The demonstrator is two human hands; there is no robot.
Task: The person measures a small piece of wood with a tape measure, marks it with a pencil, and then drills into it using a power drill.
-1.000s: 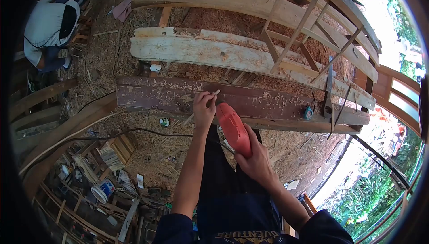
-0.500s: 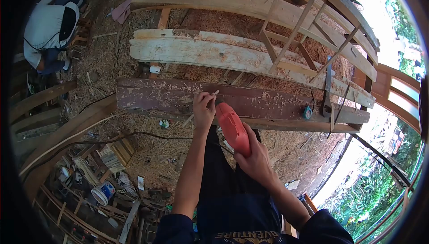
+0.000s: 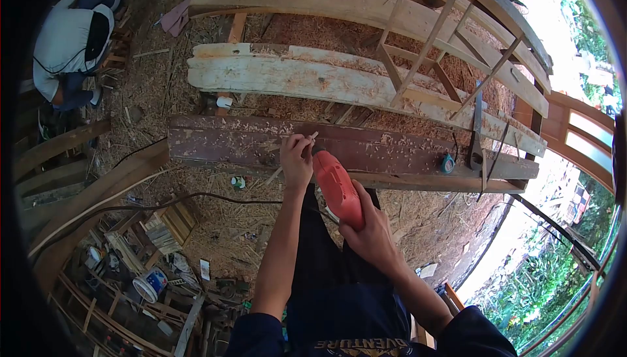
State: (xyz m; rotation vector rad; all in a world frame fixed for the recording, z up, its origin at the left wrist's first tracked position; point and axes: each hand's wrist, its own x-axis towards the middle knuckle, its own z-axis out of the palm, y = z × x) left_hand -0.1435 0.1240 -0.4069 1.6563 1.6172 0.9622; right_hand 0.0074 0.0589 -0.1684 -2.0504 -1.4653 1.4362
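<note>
My right hand (image 3: 375, 238) is wrapped round the rear of a red power drill (image 3: 338, 187), whose dark front end points away from me toward the brown plank (image 3: 228, 145). Close to the drill's front, my left hand (image 3: 297, 160) is closed in a pinch on a small pale wood piece (image 3: 314, 136). One end of that piece sticks out past the fingertips. Whether the drill's tip touches the wood is hard to make out. Pale shavings lie scattered over the plank around both hands.
Beyond the plank lie a whitish board (image 3: 261, 73) and a wooden frame (image 3: 431, 50). A teal tape measure (image 3: 447, 163) and a carpenter's square (image 3: 477, 138) rest at right. A cable (image 3: 176, 198) crosses on the left. A person (image 3: 72, 50) bends at far left.
The whole view has shifted very slightly to the left. Both hands keep their grips, and the drill stays beside the small wood piece with barely any movement.
</note>
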